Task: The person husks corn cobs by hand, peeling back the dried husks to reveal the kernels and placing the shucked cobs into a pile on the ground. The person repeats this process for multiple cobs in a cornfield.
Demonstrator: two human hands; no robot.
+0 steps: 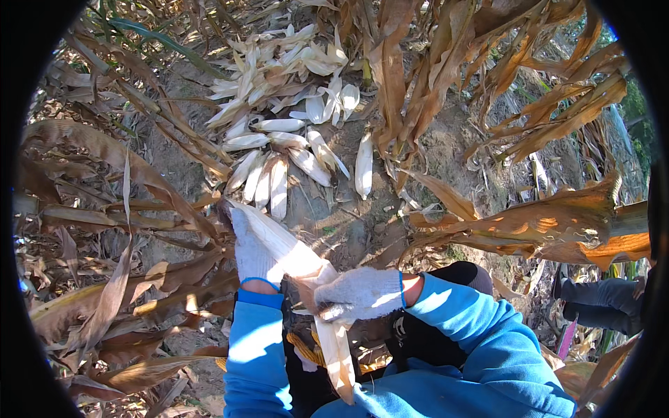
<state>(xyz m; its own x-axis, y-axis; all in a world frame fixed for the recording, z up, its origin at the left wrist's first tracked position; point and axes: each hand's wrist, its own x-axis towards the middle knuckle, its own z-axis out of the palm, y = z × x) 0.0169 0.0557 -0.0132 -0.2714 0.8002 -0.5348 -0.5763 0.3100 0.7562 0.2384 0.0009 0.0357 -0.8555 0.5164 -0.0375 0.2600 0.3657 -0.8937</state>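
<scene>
My left hand point(253, 256), in a white knit glove, grips the far part of an ear of corn point(287, 243) still wrapped in pale dry husk. My right hand point(363, 297), gloved the same way, is closed around husk at the ear's near end. A long strip of husk point(335, 358) hangs below the right hand toward my blue clothing. Between my legs, bare yellow corn cobs point(304, 350) show, partly hidden by the husk and my arms. Beyond my hands, several husked-over ears point(309, 166) lie fanned out on the soil.
One more ear point(364, 166) lies apart to the right. Behind the ears is a heap of loose pale husks point(272, 68). Dry corn stalks and leaves point(397, 68) crowd both sides, one broad leaf point(549, 224) reaching in from the right. Another person's legs point(601, 303) are at the right edge.
</scene>
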